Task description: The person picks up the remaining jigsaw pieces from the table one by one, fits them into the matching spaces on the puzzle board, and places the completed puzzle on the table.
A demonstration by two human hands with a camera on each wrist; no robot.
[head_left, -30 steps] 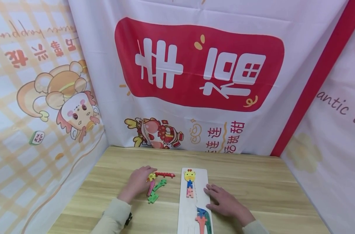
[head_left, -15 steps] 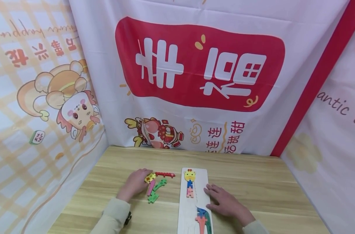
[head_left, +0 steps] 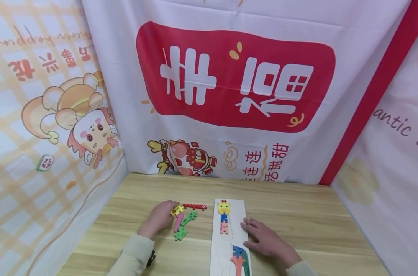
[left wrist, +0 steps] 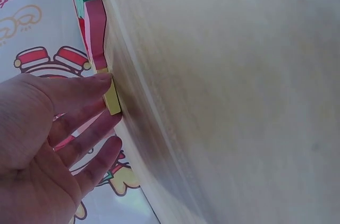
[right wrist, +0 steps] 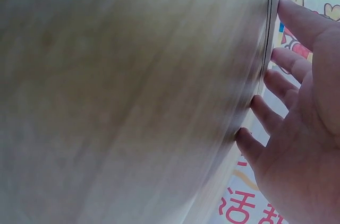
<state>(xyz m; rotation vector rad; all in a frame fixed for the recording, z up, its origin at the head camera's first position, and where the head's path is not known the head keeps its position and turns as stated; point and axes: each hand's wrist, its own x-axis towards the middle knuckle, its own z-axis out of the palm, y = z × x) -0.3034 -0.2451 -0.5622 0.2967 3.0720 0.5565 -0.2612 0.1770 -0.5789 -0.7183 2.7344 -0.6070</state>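
My left hand (head_left: pixel 158 217) pinches a yellow puzzle piece (head_left: pixel 177 210) on the table. In the left wrist view, the thumb lies against the yellow piece's edge, with the other fingers beyond it. A pink piece (head_left: pixel 178 222), a red piece (head_left: pixel 195 206) and two green pieces, one long (head_left: pixel 189 218) and one short (head_left: pixel 180 234), lie close by. My right hand (head_left: pixel 265 239) rests with spread fingers at the right edge of a white puzzle board (head_left: pixel 238 218). A giraffe head piece (head_left: pixel 224 207), a blue piece (head_left: pixel 224 218) and a pale pink piece (head_left: pixel 224 229) sit in its upper part.
On the board's lower part sit a blue piece (head_left: pixel 238 251), an orange piece (head_left: pixel 238 263) and a dark green piece (head_left: pixel 245 262). The wooden table (head_left: pixel 298 207) meets printed cloth hangings (head_left: pixel 122 57) at the back and sides.
My left hand has drawn slightly back to the left, uncovering more of the yellow piece. My right hand stays at the board's edge.
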